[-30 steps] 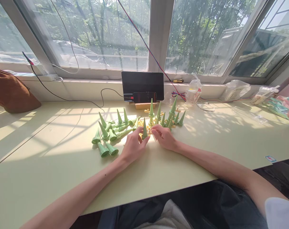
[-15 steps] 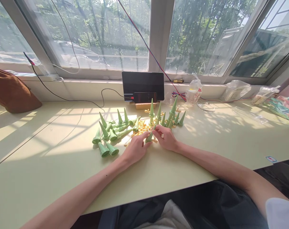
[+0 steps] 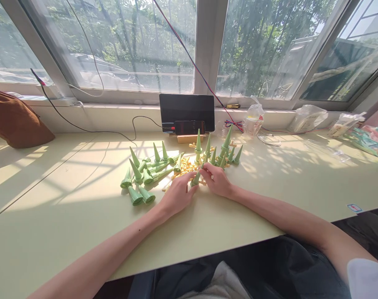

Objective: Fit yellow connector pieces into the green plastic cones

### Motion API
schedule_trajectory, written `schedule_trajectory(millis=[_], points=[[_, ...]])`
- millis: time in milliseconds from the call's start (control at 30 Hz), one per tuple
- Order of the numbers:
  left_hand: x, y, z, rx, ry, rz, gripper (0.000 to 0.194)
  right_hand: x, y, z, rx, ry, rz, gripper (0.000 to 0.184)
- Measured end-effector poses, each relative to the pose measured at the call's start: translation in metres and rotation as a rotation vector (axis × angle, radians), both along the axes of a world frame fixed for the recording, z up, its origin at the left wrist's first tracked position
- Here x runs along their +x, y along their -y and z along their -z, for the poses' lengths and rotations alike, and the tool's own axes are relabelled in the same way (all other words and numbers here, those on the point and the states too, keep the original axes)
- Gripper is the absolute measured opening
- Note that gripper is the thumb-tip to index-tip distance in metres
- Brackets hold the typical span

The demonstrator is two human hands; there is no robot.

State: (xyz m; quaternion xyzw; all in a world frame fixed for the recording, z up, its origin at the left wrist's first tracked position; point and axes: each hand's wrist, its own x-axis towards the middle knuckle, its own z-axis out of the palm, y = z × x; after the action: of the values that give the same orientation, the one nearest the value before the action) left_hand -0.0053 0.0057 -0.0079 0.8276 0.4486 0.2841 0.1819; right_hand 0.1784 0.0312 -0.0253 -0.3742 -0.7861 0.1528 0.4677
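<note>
Between my two hands is a green plastic cone, tilted with its tip up to the right. My left hand pinches its wide lower end between thumb and fingers. The fingers of my right hand are closed at its pointed end. A small yellow piece shows beside the cone's base, and I cannot tell whether it is fixed to it. Just beyond my hands lies a pile of yellow plastic pieces. Several loose green cones lie or stand to the left. Upright cones with yellow pieces stand behind my right hand.
A black tablet leans at the window wall, with a phone on a small stand before it. A brown bag rests at the far left. Plastic bags and a wrapped cup are on the right. The table's front edge is near my lap.
Almost nothing differs. Both hands stay on the same cone, with at most a slight shift of the fingers.
</note>
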Motion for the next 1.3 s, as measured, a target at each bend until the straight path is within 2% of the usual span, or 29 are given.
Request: schedule_trajectory(millis=[200, 367, 700, 867, 967, 1167, 1233, 1300], points=[[-0.002, -0.003, 0.000, 0.060, -0.024, -0.018, 0.031, 0.000, 0.000, 0.001, -0.004, 0.006, 0.015, 0.022], [-0.006, -0.009, 0.004, 0.111, -0.072, -0.111, 0.023, -0.001, -0.001, 0.000, -0.004, 0.002, 0.060, 0.023], [-0.009, -0.013, 0.004, 0.055, -0.058, -0.185, 0.033, -0.002, -0.002, -0.001, -0.014, 0.025, 0.094, 0.021], [-0.007, -0.010, 0.002, 0.115, -0.037, -0.200, 0.044, -0.003, -0.003, 0.000, -0.001, 0.025, 0.119, 0.017], [-0.005, -0.007, -0.001, 0.166, 0.042, -0.203, 0.048, -0.003, -0.003, 0.000, 0.009, 0.030, 0.127, 0.015], [-0.002, 0.000, -0.011, 0.264, 0.277, -0.260, 0.029, -0.003, -0.004, 0.001, 0.011, 0.055, 0.130, 0.011], [-0.001, 0.001, -0.012, 0.291, 0.312, -0.226, 0.017, -0.003, -0.004, 0.001, 0.011, 0.066, 0.131, 0.012], [0.000, 0.003, -0.010, 0.302, 0.289, -0.135, 0.008, -0.002, -0.003, 0.001, 0.008, 0.083, 0.125, 0.013]])
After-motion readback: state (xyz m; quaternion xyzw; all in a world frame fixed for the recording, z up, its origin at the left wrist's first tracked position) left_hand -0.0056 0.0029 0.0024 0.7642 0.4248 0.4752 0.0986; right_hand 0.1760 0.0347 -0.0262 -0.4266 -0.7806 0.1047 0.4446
